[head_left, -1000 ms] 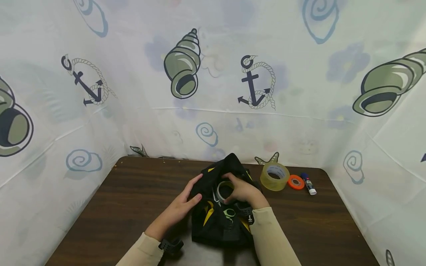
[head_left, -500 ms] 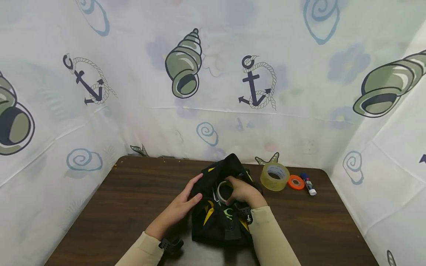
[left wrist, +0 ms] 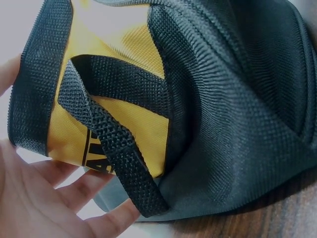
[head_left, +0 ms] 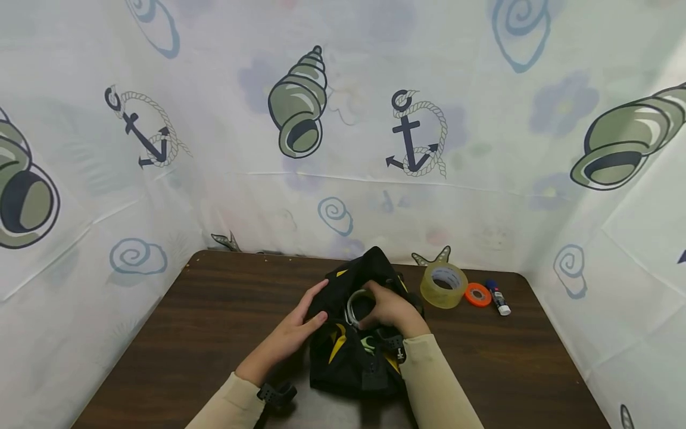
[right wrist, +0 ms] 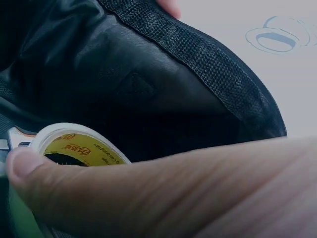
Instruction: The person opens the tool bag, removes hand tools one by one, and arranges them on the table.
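A black and yellow fabric tool bag (head_left: 348, 369) stands on the table with its mouth open. My left hand (head_left: 289, 336) holds the bag's left end, thumb and forefinger at the mouth; in the left wrist view the other fingers lie beneath its yellow end panel (left wrist: 109, 134), behind a black strap loop (left wrist: 116, 134). My right hand (head_left: 393, 310) reaches into the mouth and pinches a tape roll (head_left: 351, 307). The right wrist view shows this tape roll (right wrist: 69, 131) with a white rim and yellow printed core, the thumb across it. A light green loop (head_left: 368, 344) shows below that hand.
Right of the bag, along the table's back, sit a wide clear yellowish tape roll (head_left: 443, 286), a small orange tape roll (head_left: 477, 294) and a glue stick (head_left: 498, 298). A dark wood table (head_left: 214, 333) lies underneath, with a patterned curtain (head_left: 364, 208) behind it.
The tape roll in my right hand has shifted and turned slightly inside the bag's mouth. My left hand keeps its hold on the bag's end.
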